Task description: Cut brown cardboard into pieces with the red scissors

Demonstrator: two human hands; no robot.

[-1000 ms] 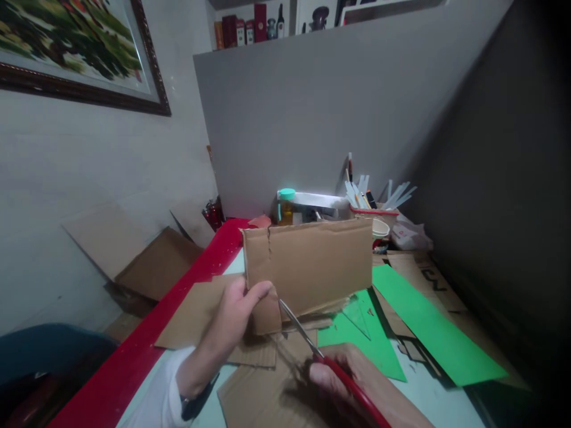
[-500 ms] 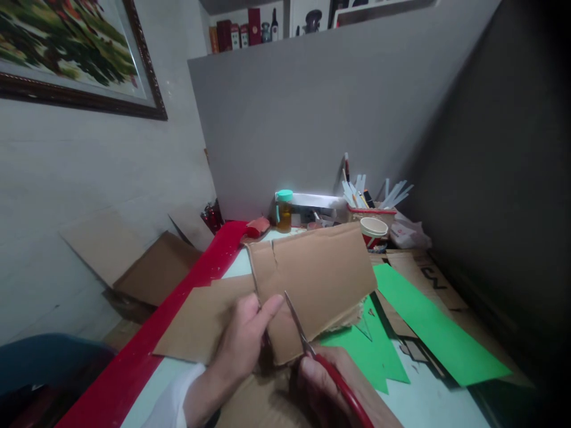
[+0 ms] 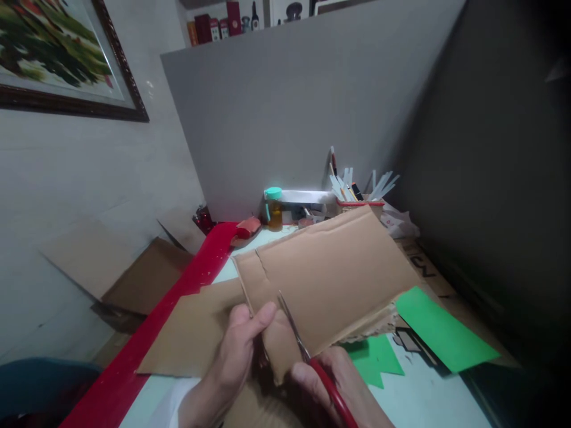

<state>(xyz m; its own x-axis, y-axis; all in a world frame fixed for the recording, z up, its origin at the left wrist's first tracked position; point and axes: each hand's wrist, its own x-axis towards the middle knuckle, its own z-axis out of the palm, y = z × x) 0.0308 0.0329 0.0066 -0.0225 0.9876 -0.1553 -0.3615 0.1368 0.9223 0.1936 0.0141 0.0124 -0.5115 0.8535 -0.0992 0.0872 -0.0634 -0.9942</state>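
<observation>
A brown cardboard piece [image 3: 330, 267] is raised and tilted above the table, with a short slit near its upper left corner. My left hand [image 3: 241, 345] pinches its left edge, thumb on top and fingers hidden beneath. In my right hand [image 3: 330, 380] are red-handled scissors [image 3: 292, 321], their blades at a cut running up from the near edge. The strip left of the cut hangs away from the rest. Under my left hand lies another flat cardboard sheet [image 3: 182, 333], and more cardboard [image 3: 254, 410] shows below both hands.
Green paper [image 3: 446, 330] lies to the right, partly over more cardboard. Behind stand a jar with a teal lid [image 3: 274, 211] and a basket [image 3: 359, 206] of white sticks. Red cloth [image 3: 178, 315] runs along the left table edge; a grey panel [image 3: 285, 119] closes the back.
The cardboard's right side has swung out and now covers the paper cup and more of the green paper. The strip by the cut has bent further away. The view has shifted slightly right.
</observation>
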